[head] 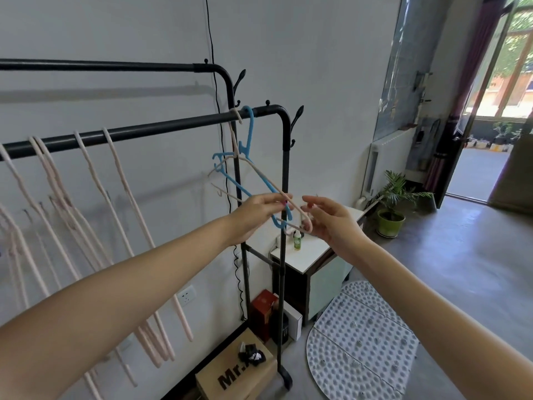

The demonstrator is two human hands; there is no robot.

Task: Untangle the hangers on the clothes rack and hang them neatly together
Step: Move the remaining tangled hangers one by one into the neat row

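Blue hanger and pink hanger crossed, hooked at right end of front rail. Left hand pinching both at lower arms. Right hand just beside, fingers loosely spread, gripping nothing. More pink hangers hanging left.

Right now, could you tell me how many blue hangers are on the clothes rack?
1. The blue hanger hooks over the lower rail near its right end, tangled with a pink hanger; the left hand pinches them. None seems hidden.
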